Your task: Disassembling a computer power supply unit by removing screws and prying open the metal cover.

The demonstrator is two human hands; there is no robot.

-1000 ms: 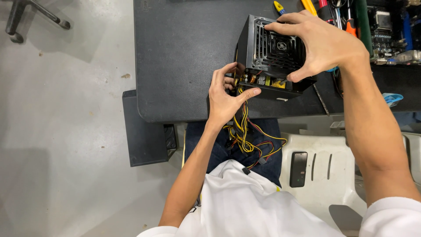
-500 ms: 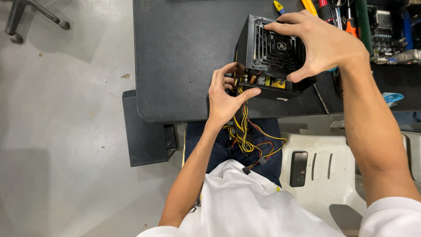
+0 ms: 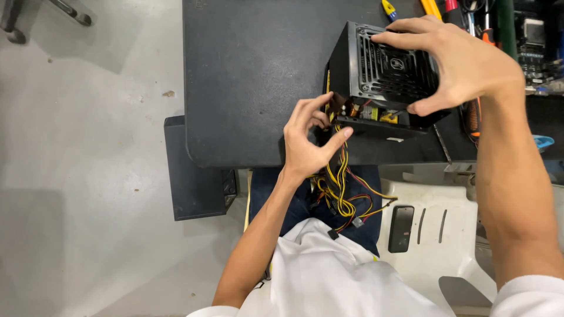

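Note:
A black computer power supply box [image 3: 376, 82] with a fan grille stands on the near edge of a dark table [image 3: 252, 76]. My right hand [image 3: 452, 61] grips it from above, fingers over the grille and thumb under its open side. My left hand [image 3: 308, 141] is at the box's lower left corner, fingertips pinched at the wires where they leave the case. A bundle of yellow, red and black cables [image 3: 341, 194] hangs from the box down onto my lap.
Screwdrivers and other tools [image 3: 435, 7] lie at the table's far right, beside electronic parts [image 3: 531, 41]. A black phone [image 3: 401, 228] rests on the white chair [image 3: 446, 235]. A dark box [image 3: 194, 176] stands on the grey floor to the left.

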